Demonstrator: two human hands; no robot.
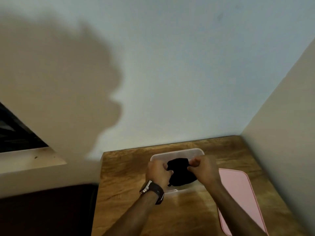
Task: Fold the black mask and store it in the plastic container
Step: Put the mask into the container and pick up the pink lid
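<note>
Left hand (159, 172): curled closed, fingers pinching the left edge of the black mask (180, 174); the knuckles face the camera, so the fingertips themselves are mostly hidden.
Right hand (202, 167): also curled, thumb and fingers pressed together on the mask's upper right edge.
Black mask: bunched between the two hands, directly over the open plastic container (177, 155); its lower part hangs down inside the container's outline. Whether it touches the bottom I cannot tell. A short dark end, perhaps a strap, pokes out at the lower left near the left palm.
Plastic container: clear, rectangular with rounded corners, uncovered, standing on the wooden table (129, 174) near its far edge. The hands and mask cover most of its inside.
Pink lid (238, 198): flat, rounded corners, lying on the table just right of the container, partly under the right forearm.
Wristwatch (152, 189): on the left wrist, dark strap with a metal-coloured case; the face is turned away and blurred.
Wooden table: brown with strong grain, set into the corner where the pale back wall (179, 65) meets a side wall on the right.
Shadow (59, 82): large and soft-edged, falling on the back wall to the left.
Window ledge (30, 159): pale, at the left edge, with a dark opening above it.
Writing, brands, labels: none legible on the container, lid, mask or watch.
</note>
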